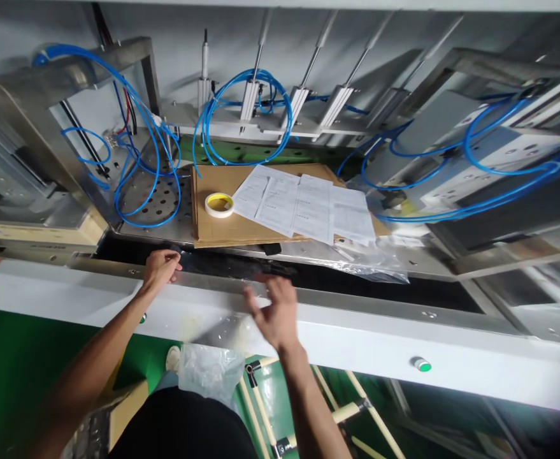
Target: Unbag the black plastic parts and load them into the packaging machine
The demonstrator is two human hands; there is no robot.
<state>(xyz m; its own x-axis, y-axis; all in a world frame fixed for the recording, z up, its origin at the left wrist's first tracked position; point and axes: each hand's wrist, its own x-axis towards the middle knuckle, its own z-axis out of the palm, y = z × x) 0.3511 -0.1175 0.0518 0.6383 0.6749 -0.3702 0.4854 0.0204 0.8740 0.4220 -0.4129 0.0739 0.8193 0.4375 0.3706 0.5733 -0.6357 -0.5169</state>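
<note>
Black glossy strip (227, 264), thin, flat and film-like, lies along the dark slot of a machine, stretched between the person's two bare hands. Left hand (160, 266) sits at the strip's left end with fingers curled down over it, pinching its edge. Right hand (274, 312) hovers at the strip's right end, just nearer the person, fingers spread and loosely open; it is blurred, and whether it touches the strip cannot be told. Directly under both hands runs a long, smooth white metal rail (356, 338) with a small round green button (422, 364) well to the right of the right hand. Beyond the hands, a flat brown cardboard sheet (222, 217) rests on a perforated steel plate (158, 201). On the cardboard, just past the left hand, lies a ring-shaped roll of yellowish tape (219, 204), and past the right hand a fan of white printed paper sheets (303, 207). Crinkled clear plastic film (370, 261) spills off to the right of the right hand. Thin blue tubing (241, 121) loops in coils farther back, below slim silver cylinders (299, 95). Below the right hand's wrist, a clear plastic bag (208, 370) hangs over a green floor (16, 357).
</note>
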